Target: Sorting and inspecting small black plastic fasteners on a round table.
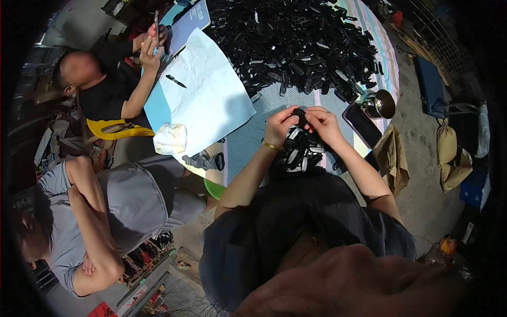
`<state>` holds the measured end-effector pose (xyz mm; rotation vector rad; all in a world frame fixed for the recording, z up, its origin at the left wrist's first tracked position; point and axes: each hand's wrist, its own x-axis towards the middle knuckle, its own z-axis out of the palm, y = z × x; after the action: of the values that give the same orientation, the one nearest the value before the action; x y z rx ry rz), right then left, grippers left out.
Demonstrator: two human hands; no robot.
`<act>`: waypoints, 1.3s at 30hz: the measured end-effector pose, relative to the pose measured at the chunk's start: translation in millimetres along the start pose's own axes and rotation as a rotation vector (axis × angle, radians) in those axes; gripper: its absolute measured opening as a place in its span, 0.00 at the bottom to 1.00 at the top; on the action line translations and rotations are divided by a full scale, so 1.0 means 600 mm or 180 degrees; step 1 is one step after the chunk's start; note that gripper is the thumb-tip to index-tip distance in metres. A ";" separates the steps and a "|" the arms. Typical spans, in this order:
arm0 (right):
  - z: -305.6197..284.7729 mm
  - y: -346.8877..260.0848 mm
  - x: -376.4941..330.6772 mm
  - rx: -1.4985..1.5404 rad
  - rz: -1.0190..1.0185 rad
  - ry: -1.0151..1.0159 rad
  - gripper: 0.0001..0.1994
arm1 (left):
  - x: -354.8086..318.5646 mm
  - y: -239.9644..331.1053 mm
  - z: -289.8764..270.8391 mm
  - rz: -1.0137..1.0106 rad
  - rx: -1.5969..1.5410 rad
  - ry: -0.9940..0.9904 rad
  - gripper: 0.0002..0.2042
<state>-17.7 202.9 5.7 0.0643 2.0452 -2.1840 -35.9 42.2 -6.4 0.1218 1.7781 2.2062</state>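
Between the fingertips of both my hands is a small black plastic piece (300, 117), held over the near part of the table. My left hand (280, 127), with a gold-coloured bracelet at the wrist, pinches it from one side. From the other side, my right hand (324, 126) grips it with thumb and fingers. The fingers partly cover the piece, so its exact kind does not show. Just below my hands lies a small heap of black and light-edged pieces (302, 153). Beyond them spreads a large pile of similar small black pieces (296, 47).
Right of my hands are a dark-screened phone (362, 124) and a metal cup (385, 104). Leftward lie a white sheet (211, 100), a black pen (176, 81), a notebook (191, 22) and a crumpled bag (170, 140). Two people (100, 84) sit at left, one holding a phone.
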 end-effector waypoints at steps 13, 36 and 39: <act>0.033 -0.025 -0.023 -0.1171 -0.1129 0.0337 0.06 | -0.029 0.025 0.026 0.0135 0.0230 0.0282 0.15; -0.075 0.001 0.241 -0.3303 -0.0640 0.0399 0.12 | 0.011 0.007 -0.060 0.0154 0.2155 -0.1538 0.10; -0.074 0.030 0.284 -0.3696 -0.1220 0.0841 0.12 | 0.060 0.000 -0.050 -0.0161 0.2186 -0.1482 0.11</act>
<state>-186.8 232.7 -37.7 -0.1914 3.3288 -0.7978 -77.7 24.2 -17.8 0.6640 2.1139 1.2933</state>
